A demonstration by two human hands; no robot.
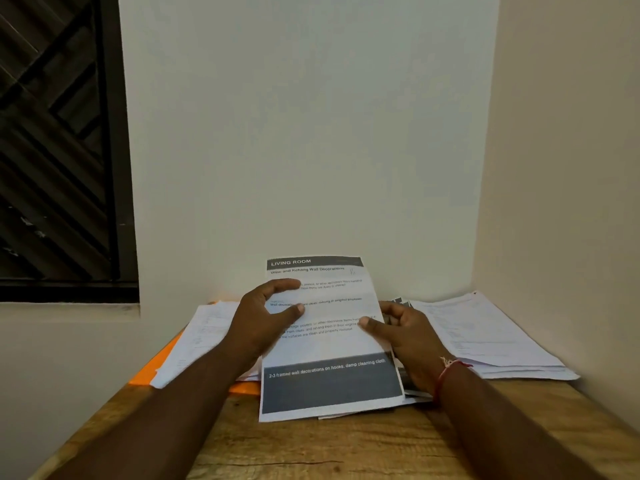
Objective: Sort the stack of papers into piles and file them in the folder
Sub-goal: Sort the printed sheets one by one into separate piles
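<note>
A printed sheet point(329, 344) headed "LIVING ROOM" stands tilted up off the desk, its lower edge on a thin middle pile point(412, 393). My left hand point(263, 317) grips the sheet's left edge, thumb and fingers across the print. My right hand point(401, 327) pinches its right edge, thumb on the front. An orange folder point(162, 358) lies at the left under a pile of white papers point(204, 337). A thicker stack of papers point(491, 337) lies at the right against the wall.
The wooden desk point(329, 448) sits in a corner, with a white wall close behind and a beige wall at the right. A dark window point(59, 147) with a slatted grille is at the upper left.
</note>
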